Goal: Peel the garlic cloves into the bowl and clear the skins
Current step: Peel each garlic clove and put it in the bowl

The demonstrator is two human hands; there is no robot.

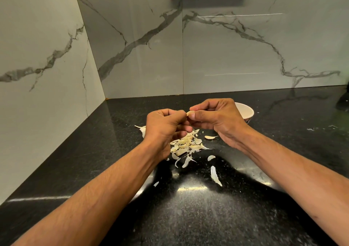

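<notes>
Garlic clove: pinched between my left hand and right hand, near bowl. Risk: slippery clove squirts onto tabletop among skins.

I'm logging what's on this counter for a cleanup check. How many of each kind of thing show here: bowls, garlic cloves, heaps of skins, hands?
Bowl: 1
Garlic clove held between both hands: 1
Loose clove on the countertop: 1
Heap of garlic skins: 1, with stray skins around it, too scattered to count
Hands: 2, left hand and right hand
Total: 6
</notes>
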